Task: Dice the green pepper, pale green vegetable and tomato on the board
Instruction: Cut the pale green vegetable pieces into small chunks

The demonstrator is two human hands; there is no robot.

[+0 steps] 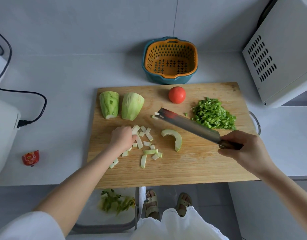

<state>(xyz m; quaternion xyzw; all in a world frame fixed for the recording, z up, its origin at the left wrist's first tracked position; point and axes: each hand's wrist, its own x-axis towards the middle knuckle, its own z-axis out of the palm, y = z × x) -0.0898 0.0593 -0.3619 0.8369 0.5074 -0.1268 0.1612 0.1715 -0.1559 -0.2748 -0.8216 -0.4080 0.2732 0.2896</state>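
On the wooden board a pile of diced green pepper lies at the right and a whole tomato sits at the back. Two pale green vegetable halves stand at the back left. Cut pale strips are scattered in the middle, beside a curved slice. My left hand rests on the strips with curled fingers. My right hand grips the handle of a cleaver, whose blade is raised over the board and carries a few bits near its tip.
An orange colander in a teal bowl stands behind the board. A white microwave is at the right, a white appliance with a black cord at the left, and a small red packet on the counter. A bin with green scraps sits below.
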